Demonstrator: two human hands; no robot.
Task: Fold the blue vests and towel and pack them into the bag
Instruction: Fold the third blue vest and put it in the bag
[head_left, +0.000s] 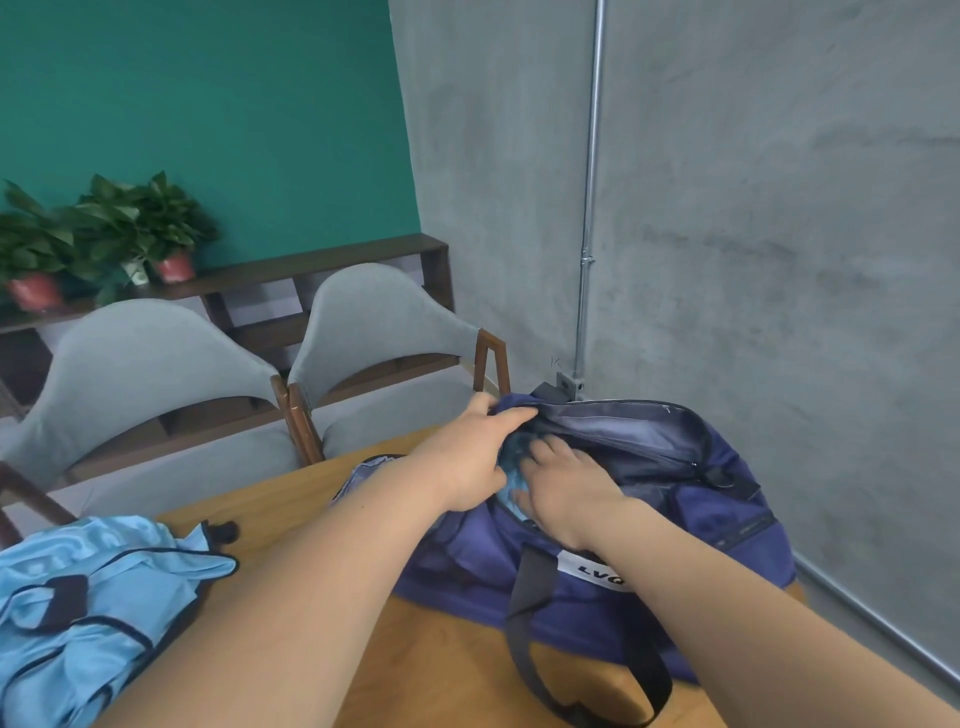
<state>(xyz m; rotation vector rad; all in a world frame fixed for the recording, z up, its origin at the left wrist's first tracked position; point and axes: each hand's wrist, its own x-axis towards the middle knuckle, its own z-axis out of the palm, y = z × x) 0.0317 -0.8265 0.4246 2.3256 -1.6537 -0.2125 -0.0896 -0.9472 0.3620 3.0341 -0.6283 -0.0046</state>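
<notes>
A navy duffel bag (717, 467) with a white label and dark straps lies open on the wooden table (447, 654). My left hand (467, 457) grips the bag's far upper edge and holds the opening apart. My right hand (566, 483) is inside the opening, palm down on a light blue fabric (514, 467) of which only a small patch shows; I cannot tell whether it is a vest or the towel. A heap of light blue vests (88, 608) with dark trim lies unfolded at the table's near left.
Two grey upholstered chairs (374, 332) stand at the table's far side. Behind them is a dark wooden shelf (311, 265) with potted plants (104, 234). A concrete wall with a metal conduit (589, 208) runs close along the right of the bag.
</notes>
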